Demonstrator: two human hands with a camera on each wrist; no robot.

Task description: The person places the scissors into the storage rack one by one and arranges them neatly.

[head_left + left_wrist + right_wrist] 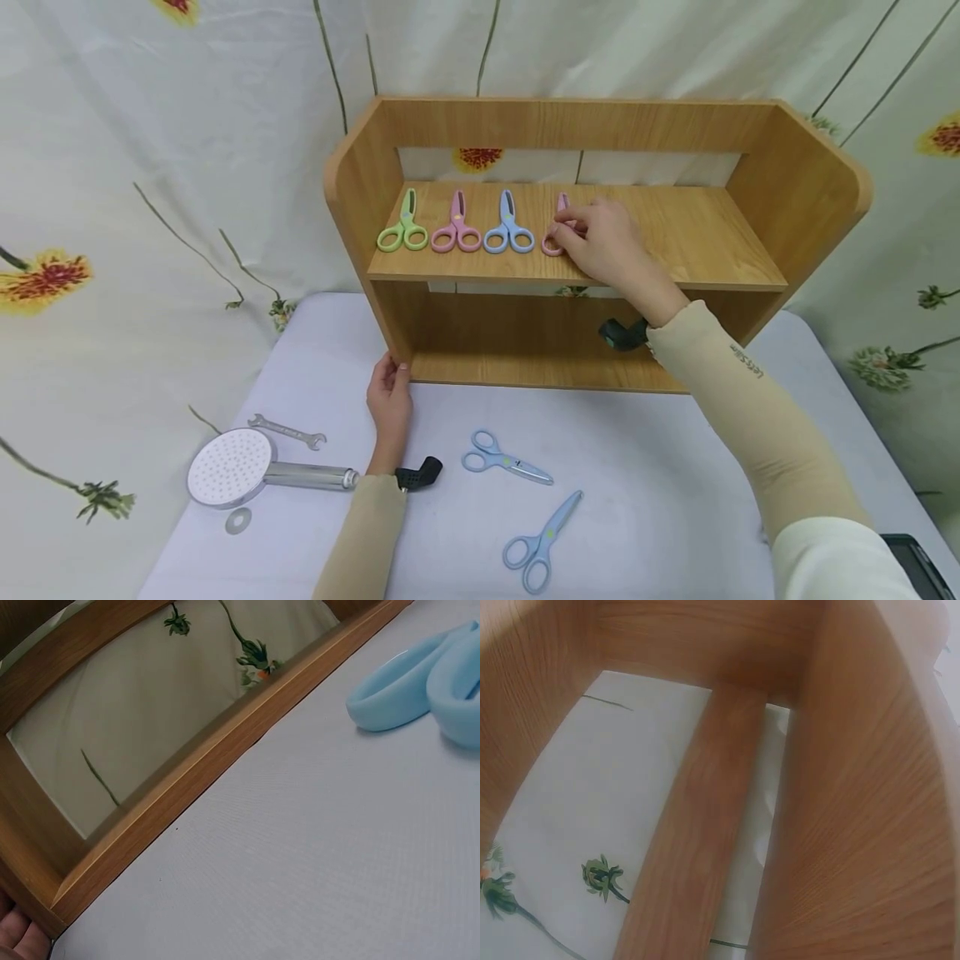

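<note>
On the upper board of a wooden shelf (585, 379), my right hand (611, 246) pinches the handles of a pair of pink scissors (562, 202), partly covered by the fingers. To their left lie blue scissors (507, 218), another pink pair (457, 218) and green scissors (407, 218), blades toward the back. At the shelf's lower left front corner, my left hand (390, 404) grips the side panel; its fingers (26, 937) show at that corner in the left wrist view. The right wrist view shows only the shelf's lower compartment, not the hand.
Two blue scissors (498, 460) (543, 542) lie on the white table before the shelf. A shower head (232, 467), a wrench (288, 430) and a metal washer (238, 521) are at the left. A dark tray-like object (917, 562) sits at the right edge.
</note>
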